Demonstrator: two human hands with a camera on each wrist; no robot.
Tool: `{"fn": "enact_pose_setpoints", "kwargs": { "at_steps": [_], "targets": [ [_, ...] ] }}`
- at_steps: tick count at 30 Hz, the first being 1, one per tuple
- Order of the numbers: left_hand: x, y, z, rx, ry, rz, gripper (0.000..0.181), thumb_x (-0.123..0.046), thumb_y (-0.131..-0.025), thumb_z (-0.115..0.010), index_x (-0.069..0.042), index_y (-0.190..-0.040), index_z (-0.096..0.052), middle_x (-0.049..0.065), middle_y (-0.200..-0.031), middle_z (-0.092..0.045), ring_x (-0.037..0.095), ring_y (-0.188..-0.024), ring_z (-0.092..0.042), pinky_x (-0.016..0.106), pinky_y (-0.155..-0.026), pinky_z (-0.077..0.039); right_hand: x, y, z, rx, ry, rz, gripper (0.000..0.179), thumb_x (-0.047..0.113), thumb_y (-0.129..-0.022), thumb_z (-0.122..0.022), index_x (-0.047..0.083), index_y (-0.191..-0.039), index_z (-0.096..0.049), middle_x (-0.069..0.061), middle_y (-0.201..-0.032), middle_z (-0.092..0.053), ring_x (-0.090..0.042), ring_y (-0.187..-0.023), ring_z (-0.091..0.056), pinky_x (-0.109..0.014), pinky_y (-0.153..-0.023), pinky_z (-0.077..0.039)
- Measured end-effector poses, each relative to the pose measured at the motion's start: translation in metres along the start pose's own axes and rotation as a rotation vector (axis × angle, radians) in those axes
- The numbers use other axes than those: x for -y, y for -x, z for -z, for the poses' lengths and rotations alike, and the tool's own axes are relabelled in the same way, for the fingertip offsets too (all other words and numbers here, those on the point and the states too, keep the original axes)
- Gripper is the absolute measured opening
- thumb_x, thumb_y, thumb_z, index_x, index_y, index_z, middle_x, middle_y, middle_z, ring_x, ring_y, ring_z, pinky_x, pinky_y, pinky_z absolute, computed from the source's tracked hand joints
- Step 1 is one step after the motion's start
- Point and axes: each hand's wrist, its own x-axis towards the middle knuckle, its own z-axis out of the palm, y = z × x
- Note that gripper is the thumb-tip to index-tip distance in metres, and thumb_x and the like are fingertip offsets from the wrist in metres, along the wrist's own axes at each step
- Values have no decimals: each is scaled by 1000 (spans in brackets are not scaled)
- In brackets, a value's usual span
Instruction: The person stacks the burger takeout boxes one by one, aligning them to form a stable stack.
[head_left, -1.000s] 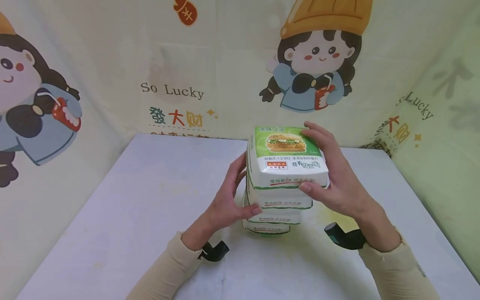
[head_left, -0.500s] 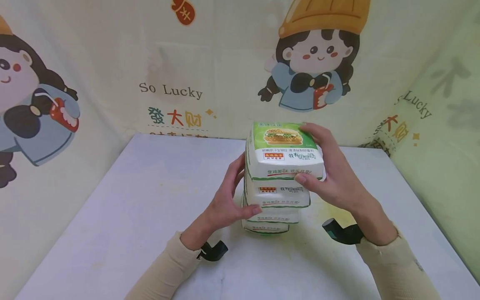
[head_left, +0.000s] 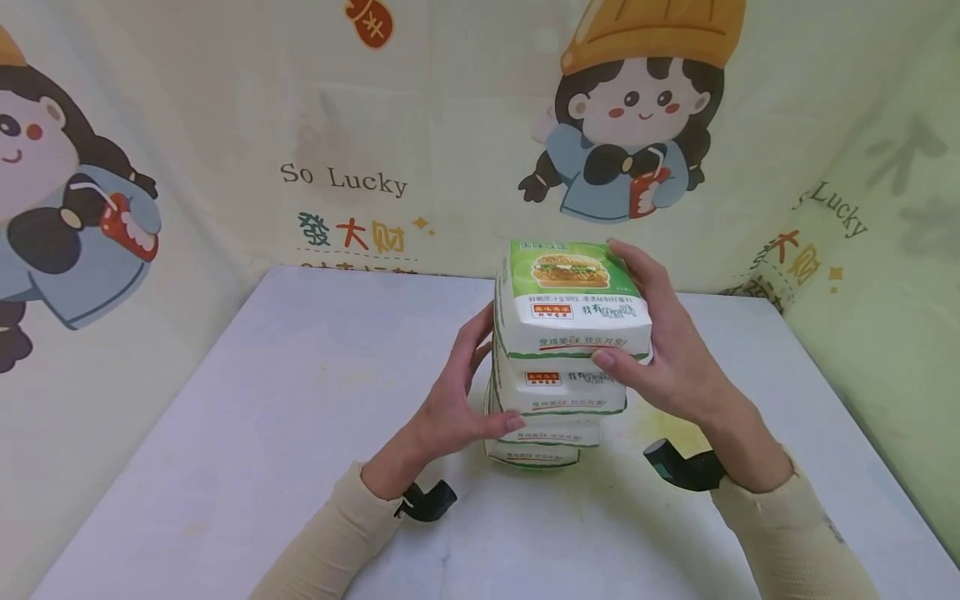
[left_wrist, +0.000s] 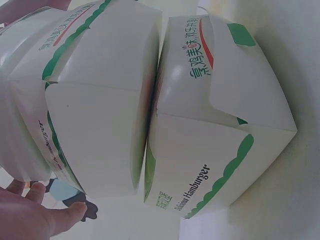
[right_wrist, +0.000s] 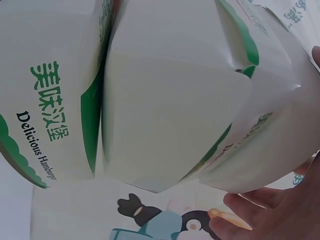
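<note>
Several white-and-green hamburger boxes stand stacked in the head view. My right hand (head_left: 678,358) grips the top box (head_left: 577,321), thumb at its lower front edge and fingers along its right side. Below it, the second box (head_left: 562,398) sits a little further right than the lower ones. Against the left side of the stack, my left hand (head_left: 450,408) holds the boxes with its thumb across the front, under the second box. The bottom box (head_left: 534,457) is on the table. In the left wrist view, fingers (left_wrist: 37,215) show beside the upper boxes; the lowest box (left_wrist: 220,120) lies to the right.
The white table (head_left: 315,392) extends around the stack on both sides. A pale curtain (head_left: 465,125) printed with cartoon figures hangs behind it and along the sides. Black wrist mounts (head_left: 429,502) stick out from both wrists.
My right hand has shifted the top box slightly up and back, so the red label on the second box's front now shows. My left hand has stayed in place.
</note>
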Motion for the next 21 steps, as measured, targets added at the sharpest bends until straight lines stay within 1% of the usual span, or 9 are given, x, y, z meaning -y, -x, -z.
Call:
{"fn": "enact_pose_setpoints", "kwargs": {
  "at_steps": [5,9,11,12,15,17,18,19,21],
  "targets": [
    [-2,1,0,25,47,22,110,-55,-78,-77,-25,-159,-9,-4,-162,-18,22,-147,-27,57,-117,-30,2,3,1,-4,21,7,96,11,-84,-71,27,-157,-12,2,-153,-36,-13,-124,-50,-22,-82,-57],
    [-3,2,0,40,80,25,110,-53,-77,-78,-24,-158,-9,-3,-161,-19,26,-145,-30,60,-114,-33,5,4,0,-8,28,4,99,11,-82,-73,28,-157,-12,5,-156,-32,-15,-127,-49,-23,-82,-57],
    [-2,2,1,40,80,21,111,-54,-77,-78,-24,-158,-8,-2,-162,-17,25,-145,-30,59,-114,-33,8,5,0,-11,20,-12,101,11,-81,-75,29,-157,-12,7,-156,-32,-14,-128,-50,-25,-82,-58],
    [-2,2,1,38,68,13,112,-55,-77,-77,-23,-158,-7,-2,-163,-16,25,-147,-28,57,-115,-32,9,5,0,-12,13,-18,102,10,-80,-76,30,-157,-12,8,-157,-32,-14,-128,-50,-25,-82,-58],
    [-1,2,3,26,22,-5,111,-58,-78,-75,-23,-159,-8,-3,-164,-14,22,-151,-19,56,-119,-27,9,6,-1,-15,-6,-25,104,8,-78,-76,30,-158,-12,8,-157,-31,-15,-130,-50,-26,-83,-59],
    [-1,3,4,20,-7,-11,109,-62,-79,-71,-23,-159,-8,-3,-165,-13,20,-153,-13,57,-120,-23,8,8,0,-30,13,-27,104,8,-77,-76,29,-158,-13,8,-158,-31,-16,-134,-46,-26,-86,-58],
    [-1,3,5,16,-18,-13,108,-64,-80,-69,-23,-159,-8,-3,-165,-13,19,-153,-9,59,-121,-20,7,9,0,-39,27,-27,104,9,-77,-75,28,-158,-13,8,-158,-30,-17,-137,-43,-29,-89,-57],
    [-1,4,6,15,-22,-12,106,-65,-81,-66,-23,-159,-8,-3,-165,-13,19,-153,-9,62,-120,-18,6,11,0,-47,40,-28,104,10,-77,-75,28,-158,-13,9,-159,-29,-17,-140,-40,-32,-91,-57],
    [-2,5,7,9,-22,-6,104,-69,-83,-61,-22,-159,-8,-2,-166,-12,19,-154,-9,65,-119,-17,5,14,0,-66,59,-35,104,11,-76,-75,29,-158,-14,9,-161,-26,-17,-145,-32,-46,-99,-52]
  ]
}}
